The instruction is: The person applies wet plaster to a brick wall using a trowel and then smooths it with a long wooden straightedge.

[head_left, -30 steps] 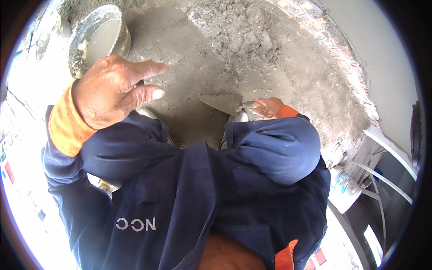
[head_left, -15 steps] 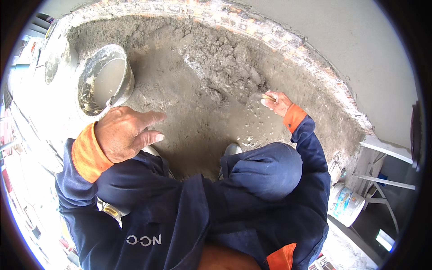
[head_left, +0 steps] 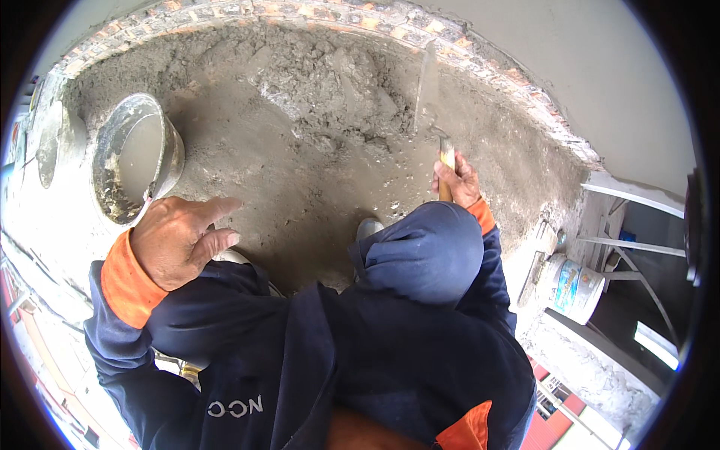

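Observation:
My right hand [head_left: 459,180] is closed round the wooden handle of a trowel [head_left: 427,86]. Its long, thin blade points away from me, above the grey mortar and toward the brick edge. My left hand [head_left: 178,237] is empty, with the index finger and thumb apart; its other fingers are mostly hidden. Just beyond it stands a round bucket [head_left: 174,156] holding cloudy grey water, its inner wall crusted with mortar. Ahead of my knees spreads wet mortar [head_left: 292,172], smooth in the middle, with a lumpy heap [head_left: 337,86] farther out.
A curved strip of old brick [head_left: 397,28] borders the mortar at the far side, below a smooth grey wall [head_left: 592,60]. To the right are a white pail [head_left: 576,289] and a flat tool [head_left: 531,279] beside it. My shoe [head_left: 367,227] rests at the mortar's near side.
My right hand has turned the trowel, so its blade now shows edge-up and pointing away from me. The view has shifted, and the left hand keeps its pose beside the bucket.

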`<state>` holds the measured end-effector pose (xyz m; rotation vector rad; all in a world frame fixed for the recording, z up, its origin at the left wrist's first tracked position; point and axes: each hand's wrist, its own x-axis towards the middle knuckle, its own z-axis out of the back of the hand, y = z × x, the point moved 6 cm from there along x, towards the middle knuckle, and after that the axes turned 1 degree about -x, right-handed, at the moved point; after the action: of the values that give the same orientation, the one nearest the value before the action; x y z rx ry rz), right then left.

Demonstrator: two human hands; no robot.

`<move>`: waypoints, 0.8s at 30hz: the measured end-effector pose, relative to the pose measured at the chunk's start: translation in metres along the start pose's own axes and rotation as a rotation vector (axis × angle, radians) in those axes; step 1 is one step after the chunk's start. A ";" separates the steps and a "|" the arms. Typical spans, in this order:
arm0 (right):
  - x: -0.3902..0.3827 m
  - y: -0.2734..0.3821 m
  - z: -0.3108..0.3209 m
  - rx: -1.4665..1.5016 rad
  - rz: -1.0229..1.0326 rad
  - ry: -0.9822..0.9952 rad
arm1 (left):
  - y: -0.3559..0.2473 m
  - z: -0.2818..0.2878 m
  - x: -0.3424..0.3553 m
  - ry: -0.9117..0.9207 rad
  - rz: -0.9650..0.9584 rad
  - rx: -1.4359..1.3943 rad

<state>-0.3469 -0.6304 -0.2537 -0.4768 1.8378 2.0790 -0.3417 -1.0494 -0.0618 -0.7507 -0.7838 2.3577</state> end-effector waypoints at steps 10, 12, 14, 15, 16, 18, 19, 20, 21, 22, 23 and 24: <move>0.042 -0.125 -0.025 -0.377 -0.326 -0.182 | 0.000 0.006 -0.001 -0.030 -0.113 -0.040; 0.080 -0.095 -0.059 -0.088 -0.247 -0.061 | 0.000 0.006 -0.005 -0.009 -0.081 -0.030; 0.107 -0.060 -0.072 -0.009 -0.196 -0.027 | -0.001 0.007 -0.008 -0.031 -0.088 -0.034; 0.114 -0.044 -0.077 0.031 -0.174 0.010 | -0.002 0.008 -0.009 -0.041 -0.090 -0.050; 0.119 -0.026 -0.076 -0.070 -0.126 0.006 | -0.002 0.008 -0.009 -0.054 -0.094 -0.030; 0.117 0.007 -0.079 -0.282 -0.039 -0.016 | -0.004 0.007 -0.008 -0.063 -0.108 -0.030; 0.115 0.028 -0.086 -0.519 0.125 -0.055 | -0.003 0.006 -0.006 -0.061 -0.091 -0.030; 0.110 0.049 -0.096 -0.778 0.299 -0.150 | -0.002 0.007 -0.004 -0.056 -0.080 -0.030; 0.103 0.070 -0.108 -1.044 0.495 -0.269 | -0.001 0.007 -0.002 -0.048 -0.078 -0.030; 0.107 0.063 -0.117 -1.137 0.262 -0.179 | -0.003 0.008 -0.001 -0.070 -0.104 -0.015; 0.109 0.064 -0.132 -1.217 0.228 -0.103 | -0.005 0.009 -0.001 -0.097 -0.128 -0.004; 0.107 0.065 -0.144 -1.300 0.253 -0.038 | -0.006 0.009 -0.002 -0.103 -0.146 0.005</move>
<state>-0.4668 -0.7788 -0.2610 -0.4582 0.2753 3.1911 -0.3442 -1.0493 -0.0510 -0.5545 -0.8457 2.2802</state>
